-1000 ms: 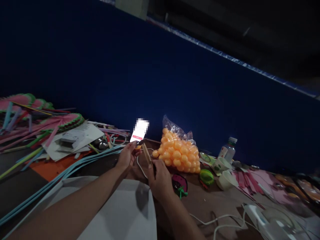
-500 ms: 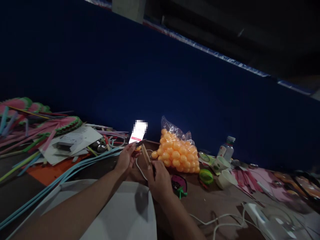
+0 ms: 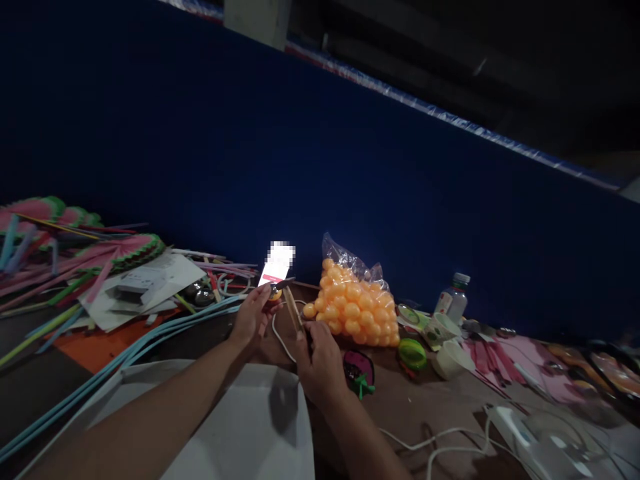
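I'm pinching a small orange piece (image 3: 275,294) in the left hand (image 3: 251,313) and gripping a pale strip (image 3: 293,308) in the right hand (image 3: 320,357). The strip is pointing away and slightly left, its tip lying just beside the piece; contact, cannot tell. A phone (image 3: 271,274) is glowing beyond, near the far edge of the brown surface (image 3: 395,393). A bag of orange balls (image 3: 357,307) is crowding the right; room is lying nearward, above the white sheet (image 3: 240,427).

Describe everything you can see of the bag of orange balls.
The bag looks like thin clear plastic, its lower part packed with round orange balls, its crumpled top peaking at the left. It sits on the brown surface before the blue wall. The right hand is near its lower left; contact there is unclear.
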A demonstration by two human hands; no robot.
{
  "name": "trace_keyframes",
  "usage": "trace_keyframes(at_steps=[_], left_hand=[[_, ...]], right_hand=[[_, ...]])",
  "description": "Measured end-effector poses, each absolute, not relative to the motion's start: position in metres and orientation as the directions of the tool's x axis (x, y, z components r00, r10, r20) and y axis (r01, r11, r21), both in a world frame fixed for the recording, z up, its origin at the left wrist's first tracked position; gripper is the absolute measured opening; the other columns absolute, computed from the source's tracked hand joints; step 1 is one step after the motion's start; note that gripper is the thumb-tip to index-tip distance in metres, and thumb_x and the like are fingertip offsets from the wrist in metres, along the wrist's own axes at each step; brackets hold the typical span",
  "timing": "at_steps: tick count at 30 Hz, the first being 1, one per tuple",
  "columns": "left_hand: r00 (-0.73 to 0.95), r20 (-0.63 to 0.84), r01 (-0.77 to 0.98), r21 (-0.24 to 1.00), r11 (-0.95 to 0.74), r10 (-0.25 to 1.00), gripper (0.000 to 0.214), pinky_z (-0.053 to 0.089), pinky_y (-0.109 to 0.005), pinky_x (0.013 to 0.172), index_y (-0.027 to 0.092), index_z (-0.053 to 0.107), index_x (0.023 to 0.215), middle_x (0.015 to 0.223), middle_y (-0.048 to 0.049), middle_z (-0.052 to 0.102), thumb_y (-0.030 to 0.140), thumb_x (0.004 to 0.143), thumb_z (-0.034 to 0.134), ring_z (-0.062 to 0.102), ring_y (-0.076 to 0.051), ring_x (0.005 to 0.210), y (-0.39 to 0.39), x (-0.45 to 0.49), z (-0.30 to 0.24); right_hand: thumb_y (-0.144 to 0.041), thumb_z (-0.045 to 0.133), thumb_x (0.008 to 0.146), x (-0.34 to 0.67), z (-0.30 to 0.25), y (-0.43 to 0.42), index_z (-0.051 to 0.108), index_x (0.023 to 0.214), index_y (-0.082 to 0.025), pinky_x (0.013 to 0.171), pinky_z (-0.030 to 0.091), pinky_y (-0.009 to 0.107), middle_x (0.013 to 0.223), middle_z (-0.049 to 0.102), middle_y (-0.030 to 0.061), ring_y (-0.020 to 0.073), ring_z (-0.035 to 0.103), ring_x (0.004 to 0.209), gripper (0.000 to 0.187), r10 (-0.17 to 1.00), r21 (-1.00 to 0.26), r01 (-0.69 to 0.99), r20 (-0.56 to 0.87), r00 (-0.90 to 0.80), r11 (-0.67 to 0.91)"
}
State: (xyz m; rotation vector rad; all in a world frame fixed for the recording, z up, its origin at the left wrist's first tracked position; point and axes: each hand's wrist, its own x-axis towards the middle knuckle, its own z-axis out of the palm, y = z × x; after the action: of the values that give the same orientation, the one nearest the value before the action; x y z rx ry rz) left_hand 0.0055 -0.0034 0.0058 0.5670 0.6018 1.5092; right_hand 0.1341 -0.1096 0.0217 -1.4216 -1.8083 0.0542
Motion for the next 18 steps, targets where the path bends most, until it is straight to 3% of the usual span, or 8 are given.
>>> trace_keyframes(at_steps=[18], left_hand=[[0.003,0.045,-0.755,0.655,-0.027,0.999,0.031,0.051,-0.022,0.06,0.014,0.065,0.094,0.075,-0.0017,0.065,0.031,0.069,0.074,0.06,-0.01,0.063,-0.0048,0.0052,0.01]], right_hand=[[-0.023,0.043,0.089,0.1368,0.018,-0.108,0.054,0.099,-0.017,0.076,0.045,0.032,0.089,0.056,0.0064,0.0189,0.054,0.084,0.016,0.756,-0.47,0.765,0.654,-0.033,0.44]])
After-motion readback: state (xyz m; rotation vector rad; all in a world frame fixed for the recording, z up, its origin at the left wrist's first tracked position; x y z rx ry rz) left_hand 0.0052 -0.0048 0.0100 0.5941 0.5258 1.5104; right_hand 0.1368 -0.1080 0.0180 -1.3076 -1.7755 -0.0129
